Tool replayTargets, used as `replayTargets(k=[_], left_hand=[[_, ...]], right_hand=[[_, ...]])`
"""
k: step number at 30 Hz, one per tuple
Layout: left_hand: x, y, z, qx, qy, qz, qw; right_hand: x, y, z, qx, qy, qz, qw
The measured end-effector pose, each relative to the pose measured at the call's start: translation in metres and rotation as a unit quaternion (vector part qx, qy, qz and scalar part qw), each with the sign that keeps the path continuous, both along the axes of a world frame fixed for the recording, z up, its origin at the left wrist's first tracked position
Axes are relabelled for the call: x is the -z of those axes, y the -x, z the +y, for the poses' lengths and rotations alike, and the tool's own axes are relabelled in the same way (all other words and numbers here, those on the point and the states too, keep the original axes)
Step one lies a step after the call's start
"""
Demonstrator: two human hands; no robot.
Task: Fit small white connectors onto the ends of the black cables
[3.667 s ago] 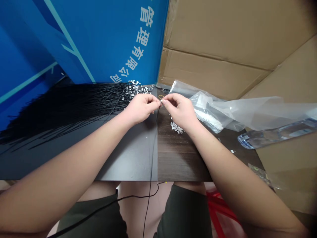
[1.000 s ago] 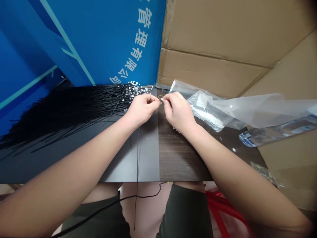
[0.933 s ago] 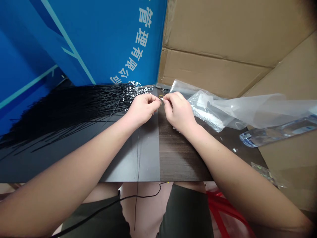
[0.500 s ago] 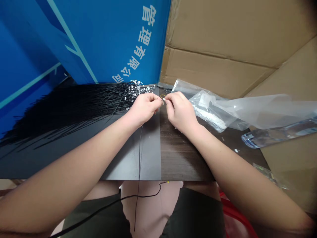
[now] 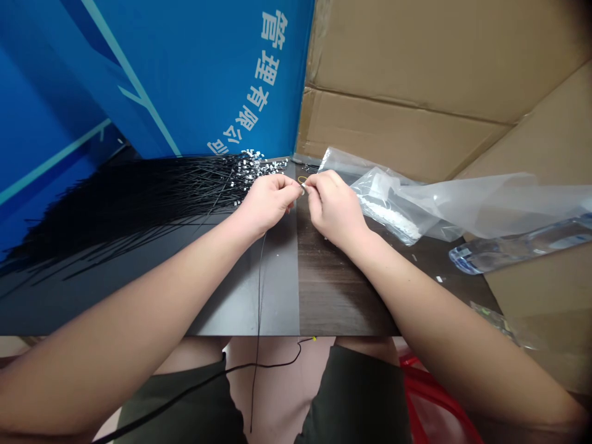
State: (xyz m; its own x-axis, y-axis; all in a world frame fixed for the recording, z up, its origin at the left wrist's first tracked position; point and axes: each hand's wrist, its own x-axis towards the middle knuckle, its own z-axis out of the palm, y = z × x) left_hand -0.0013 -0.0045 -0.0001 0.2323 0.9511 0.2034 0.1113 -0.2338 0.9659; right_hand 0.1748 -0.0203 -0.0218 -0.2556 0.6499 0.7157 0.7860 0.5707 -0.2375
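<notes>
My left hand [image 5: 267,202] and my right hand [image 5: 333,206] meet fingertip to fingertip over the dark table [image 5: 296,290], both pinched. Between them sits a tiny white piece [image 5: 303,188], held in my right fingers. A thin black cord [image 5: 259,290] hangs from my left hand, runs down across the table and drops past its front edge. A big fan of black cords [image 5: 120,200] with small white ends [image 5: 252,165] lies to the left of my left hand.
Crumpled clear plastic bags [image 5: 430,206] lie to the right, one holding white pieces. A clear plastic bottle [image 5: 518,250] lies on its side further right. Blue board [image 5: 194,74] and cardboard walls [image 5: 416,80] close the back. A red stool [image 5: 430,401] shows below.
Since 3.7 s ago the hanging black cord has shifted left across the table. Both hands have stayed pinched together at the same spot. My view has wobbled slightly.
</notes>
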Motion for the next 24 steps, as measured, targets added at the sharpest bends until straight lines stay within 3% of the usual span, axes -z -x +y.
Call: replayTargets(k=[15, 18, 21, 24], left_hand=[[0.001, -0.003, 0.000, 0.013, -0.006, -0.009, 1.000], [-0.003, -0.004, -0.003, 0.017, 0.040, -0.031, 0.999], [-0.019, 0.007, -0.008, 0.023, 0.097, 0.004, 0.995], [-0.059, 0.034, -0.011, 0.003, 0.011, 0.189, 0.982]], right_hand=[[-0.002, 0.001, -0.002, -0.004, 0.003, 0.023, 1.000], [-0.005, -0.002, -0.001, -0.035, 0.008, 0.073, 0.997], [-0.012, -0.013, 0.004, -0.044, -0.005, 0.142, 0.989], [-0.019, -0.028, 0.010, 0.006, -0.037, 0.192, 0.981]])
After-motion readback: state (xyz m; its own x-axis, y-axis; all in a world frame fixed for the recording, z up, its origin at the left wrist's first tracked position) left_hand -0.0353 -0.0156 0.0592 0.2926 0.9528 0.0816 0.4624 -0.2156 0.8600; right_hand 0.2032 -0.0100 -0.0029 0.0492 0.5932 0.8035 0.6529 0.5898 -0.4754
